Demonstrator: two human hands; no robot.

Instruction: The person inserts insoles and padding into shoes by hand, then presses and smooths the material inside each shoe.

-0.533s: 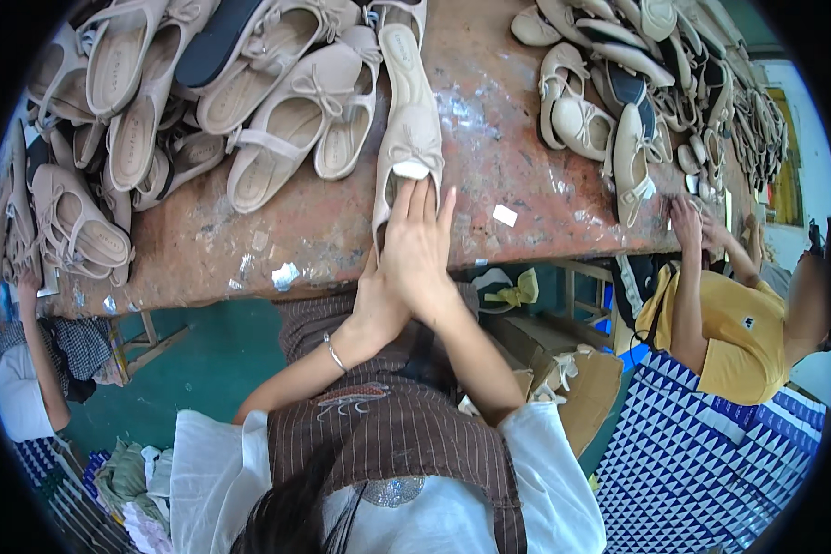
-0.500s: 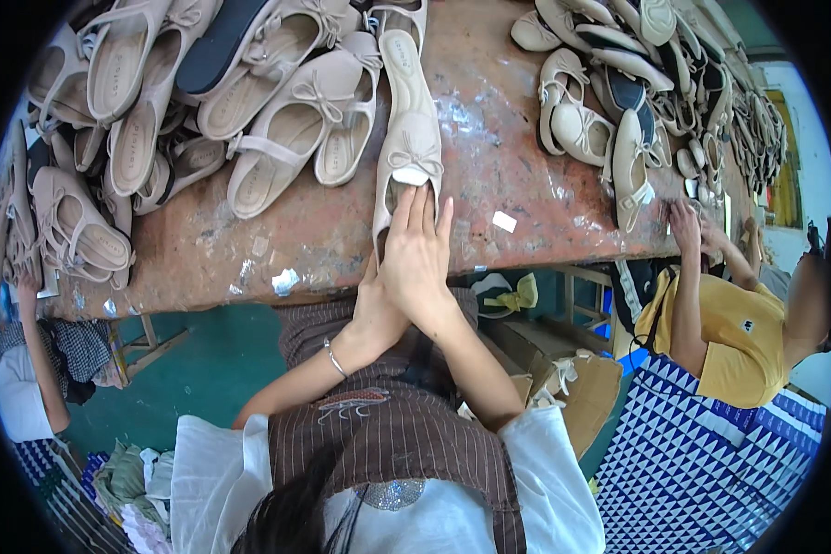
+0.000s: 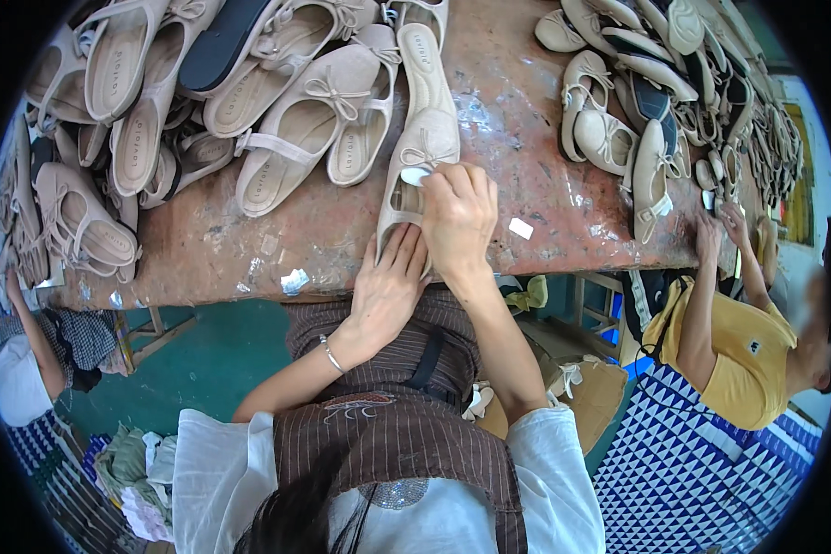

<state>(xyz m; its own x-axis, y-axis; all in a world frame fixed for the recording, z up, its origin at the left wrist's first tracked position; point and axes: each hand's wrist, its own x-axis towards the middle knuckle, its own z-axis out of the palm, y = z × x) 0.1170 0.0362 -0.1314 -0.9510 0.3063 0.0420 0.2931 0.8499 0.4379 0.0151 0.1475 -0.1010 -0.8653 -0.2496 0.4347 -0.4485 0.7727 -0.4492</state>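
Observation:
In front of me, a beige flat shoe (image 3: 431, 138) with a bow lies on the table, toe away and heel near the edge. My left hand (image 3: 385, 294) is at its heel, fingers together and reaching over the rim into the opening, thumb along the outer left side. My right hand (image 3: 462, 214) is closed above the shoe's right side, its fingertips at a small white oval piece (image 3: 415, 175) beside the bow. The fingers hide part of that piece. Beyond the toe lies a pale padded insole (image 3: 422, 55), apparently in another beige shoe.
Piles of beige shoes (image 3: 291, 138) cover the table's left, and more shoes (image 3: 609, 138) its right. A white scrap (image 3: 521, 228) lies on the worn table (image 3: 499, 120). A cardboard box (image 3: 593, 397) stands below. A person in yellow (image 3: 725, 355) works at right, another person (image 3: 28, 369) at left.
My right hand has gone from flat over the left hand, fingers in the shoe, to a closed grip farther right at the white piece. My left fingers now show inside the heel.

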